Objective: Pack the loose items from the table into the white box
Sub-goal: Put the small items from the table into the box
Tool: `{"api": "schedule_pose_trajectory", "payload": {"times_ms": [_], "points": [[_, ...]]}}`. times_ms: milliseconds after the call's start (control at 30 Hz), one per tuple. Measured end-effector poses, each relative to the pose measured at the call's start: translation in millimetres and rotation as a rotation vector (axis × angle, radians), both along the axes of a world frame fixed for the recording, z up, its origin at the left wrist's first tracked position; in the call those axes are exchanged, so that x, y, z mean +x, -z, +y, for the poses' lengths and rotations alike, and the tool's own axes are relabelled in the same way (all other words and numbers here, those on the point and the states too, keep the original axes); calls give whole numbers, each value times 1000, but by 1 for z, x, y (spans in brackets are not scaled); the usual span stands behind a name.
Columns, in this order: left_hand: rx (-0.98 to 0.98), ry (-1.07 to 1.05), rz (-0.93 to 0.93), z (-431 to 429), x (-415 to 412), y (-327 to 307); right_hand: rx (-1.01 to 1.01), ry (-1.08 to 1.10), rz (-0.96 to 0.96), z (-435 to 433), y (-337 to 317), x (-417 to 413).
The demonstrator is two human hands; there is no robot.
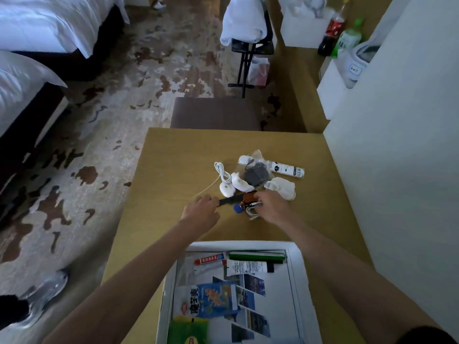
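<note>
Head view, left to right: the left hand (202,208) has its fingers curled round the left end of a black strap (228,201) lying on the table (173,157). The right hand (269,206), fingers bent down, grips a brown item (249,197) at the strap's other end (a blue tag (238,209) and white loops sit by it, blurred). Farther off lie a white cable (221,171), a grey pouch (257,174), white cloth (283,187) and a white tube (288,168). The white box (296,254) stands near, open and part-filled. Best to lift both ends together so nothing trails, then lower the bundle into a bare spot.
</note>
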State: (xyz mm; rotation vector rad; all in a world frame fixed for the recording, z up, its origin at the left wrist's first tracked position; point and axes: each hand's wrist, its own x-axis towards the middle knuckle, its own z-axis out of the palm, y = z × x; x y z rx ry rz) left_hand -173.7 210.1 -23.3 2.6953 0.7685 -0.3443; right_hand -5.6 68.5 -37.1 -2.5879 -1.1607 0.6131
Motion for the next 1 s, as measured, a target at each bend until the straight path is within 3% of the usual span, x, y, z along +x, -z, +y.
{"api": "schedule_pose_trajectory", "payload": {"times_ms": [267,500,600,767,867,1000], "points": [[59,58,79,17,42,48,-168,-165,-322,34,44,1],[122,76,20,24,51,69,5,-285,-243,21,41,2],[120,77,19,28,53,73,181,-161,-22,11,28,3],[-87,26,25,29,45,70,533,461,675,2,-6,-4],[-189,22,13,29,35,62,721,687,1006,1,-21,-6],[-272,-4,-98,27,15,32,856,719,1066,-6,-45,-20]]}}
